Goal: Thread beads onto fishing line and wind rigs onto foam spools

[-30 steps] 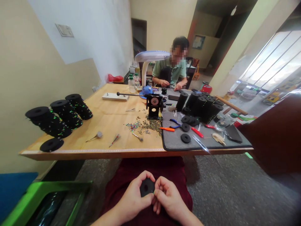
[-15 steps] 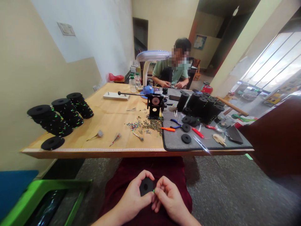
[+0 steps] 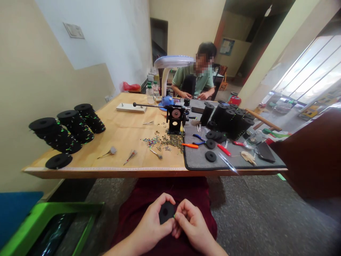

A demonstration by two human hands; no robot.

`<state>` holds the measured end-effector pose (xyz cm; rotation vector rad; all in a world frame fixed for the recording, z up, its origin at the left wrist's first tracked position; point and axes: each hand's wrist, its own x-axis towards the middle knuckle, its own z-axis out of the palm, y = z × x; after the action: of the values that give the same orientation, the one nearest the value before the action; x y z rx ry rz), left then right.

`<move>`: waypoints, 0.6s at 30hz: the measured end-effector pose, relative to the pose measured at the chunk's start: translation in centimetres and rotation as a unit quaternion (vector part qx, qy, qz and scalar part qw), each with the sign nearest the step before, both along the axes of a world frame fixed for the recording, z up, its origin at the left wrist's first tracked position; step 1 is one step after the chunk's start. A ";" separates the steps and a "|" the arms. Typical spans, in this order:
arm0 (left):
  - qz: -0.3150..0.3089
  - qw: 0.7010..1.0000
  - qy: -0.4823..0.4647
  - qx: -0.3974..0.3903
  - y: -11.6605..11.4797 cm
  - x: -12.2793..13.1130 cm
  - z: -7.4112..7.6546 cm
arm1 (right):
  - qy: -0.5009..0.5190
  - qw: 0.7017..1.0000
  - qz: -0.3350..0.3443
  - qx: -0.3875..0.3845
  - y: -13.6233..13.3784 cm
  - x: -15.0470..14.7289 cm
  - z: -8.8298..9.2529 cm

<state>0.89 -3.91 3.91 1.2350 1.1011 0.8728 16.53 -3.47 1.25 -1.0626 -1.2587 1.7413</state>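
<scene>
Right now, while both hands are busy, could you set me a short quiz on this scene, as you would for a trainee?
1. Which hand is curled around the black disc: A) left, B) right?
2. True or false: the pliers lie on the grey mat.
3. How many tall black stacks stand at the left end of the table?

Key: 1. A, the left hand. 2. True. 3. Three.
</scene>
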 end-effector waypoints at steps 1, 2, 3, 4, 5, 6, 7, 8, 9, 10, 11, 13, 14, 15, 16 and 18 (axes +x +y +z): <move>0.004 1.000 0.011 0.014 0.0 0.0 0.0 | -0.005 1.000 0.001 0.000 0.0 0.0 -0.1; 0.008 0.999 0.025 0.029 0.0 0.1 0.0 | -0.008 1.000 0.000 0.001 0.0 0.0 -0.2; 0.014 0.998 0.040 0.045 0.0 0.1 -0.1 | -0.010 1.000 0.001 0.002 0.1 0.0 -0.3; 0.017 0.997 0.055 0.057 0.0 0.1 -0.1 | -0.009 1.000 0.001 0.001 0.1 0.0 -0.4; 0.018 0.995 0.069 0.067 0.0 0.1 -0.2 | -0.007 1.000 0.002 -0.002 0.1 0.0 -0.5; 0.019 0.994 0.080 0.073 0.0 0.1 -0.2 | -0.002 1.000 0.002 -0.006 0.2 0.0 -0.6; 0.019 0.993 0.087 0.077 0.1 0.1 -0.2 | 0.005 1.000 0.003 -0.014 0.3 -0.1 -0.6; 0.018 0.993 0.090 0.079 0.1 0.1 -0.2 | 0.014 1.000 0.005 -0.024 0.4 -0.1 -0.7; 0.016 0.993 0.087 0.078 0.2 0.2 -0.1 | 0.025 0.999 0.009 -0.035 0.5 -0.1 -0.7; 0.012 0.994 0.079 0.075 0.2 0.2 0.0 | 0.037 0.998 0.012 -0.044 0.7 -0.1 -0.7; 0.007 0.995 0.066 0.070 0.2 0.3 0.1 | 0.050 0.997 0.017 -0.052 0.8 -0.2 -0.8; 0.002 0.997 0.048 0.063 0.2 0.4 0.4 | 0.067 0.996 0.024 -0.059 1.0 -0.2 -0.8; 0.003 0.997 0.046 0.064 0.2 0.5 0.5 | 0.068 0.996 0.024 -0.056 1.0 -0.2 -0.8; 0.009 0.997 0.050 0.066 0.1 0.5 0.5 | 0.064 0.996 0.021 -0.050 1.1 -0.3 -0.8; 0.019 0.996 0.057 0.068 0.1 0.5 0.5 | 0.054 0.998 0.017 -0.042 1.1 -0.3 -0.9; 0.043 0.994 0.069 0.067 0.1 0.3 0.3 | 0.017 1.000 0.001 -0.019 1.2 -0.5 -1.0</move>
<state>1.20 -3.86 4.24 1.3841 1.2283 0.9505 16.07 -2.23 0.28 -1.0500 -1.2105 1.7827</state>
